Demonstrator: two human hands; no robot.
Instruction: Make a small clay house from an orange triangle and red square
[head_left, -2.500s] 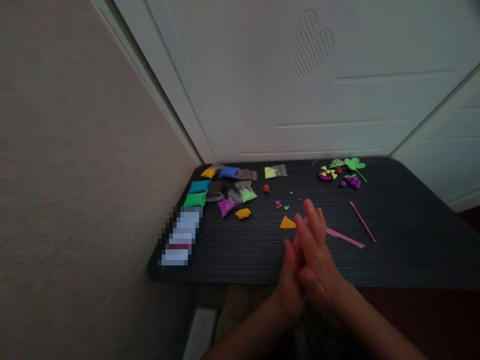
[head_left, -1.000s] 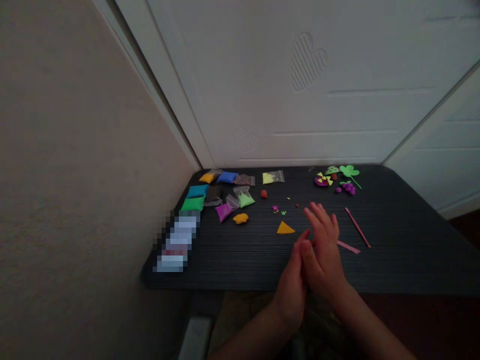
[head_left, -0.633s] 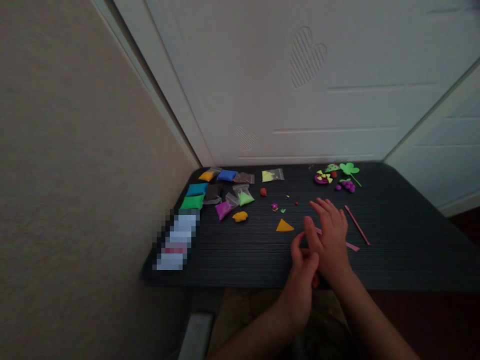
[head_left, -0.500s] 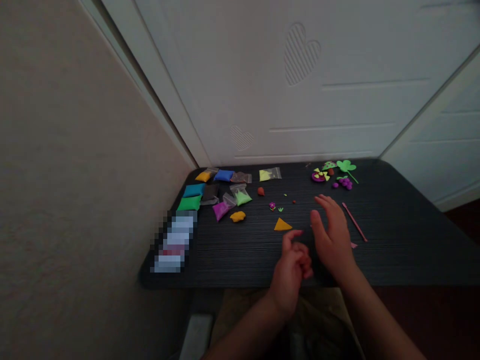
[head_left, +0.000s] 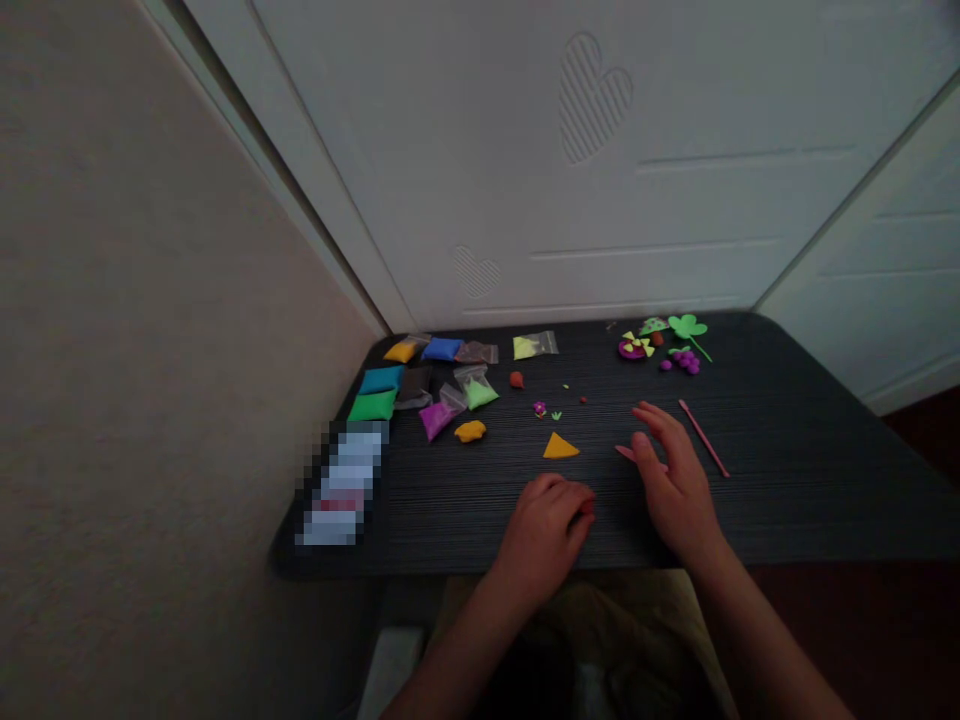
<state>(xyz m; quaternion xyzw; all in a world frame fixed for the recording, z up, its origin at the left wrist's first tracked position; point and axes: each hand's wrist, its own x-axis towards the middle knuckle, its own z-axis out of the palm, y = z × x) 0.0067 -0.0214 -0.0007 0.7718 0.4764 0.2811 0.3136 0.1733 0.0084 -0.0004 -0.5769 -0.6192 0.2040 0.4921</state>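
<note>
Pink flat tool [head_left: 627, 454] lay on the dark table [head_left: 450, 520], just right of the orange triangle [head_left: 560, 447]; long axis nearly crosswise, right end slanting toward the table's near side, tapered left end pointing at the triangle. Right hand [head_left: 679, 490] was over the tool's right part, thumb and fingers spread, hiding most of that end; could not tell whether it touched. Left hand [head_left: 541, 530] sat just on the near side of the triangle, fingers loosely curled; contents, if any, could not be told. Thin pink stick [head_left: 703, 437] lay well right of the triangle, past the right hand. Purple flower [head_left: 539, 409] and green sprig [head_left: 556, 415] just beyond the triangle; yellow-orange lump [head_left: 470, 431] to its left; purple bag [head_left: 435, 420] farther left.
</note>
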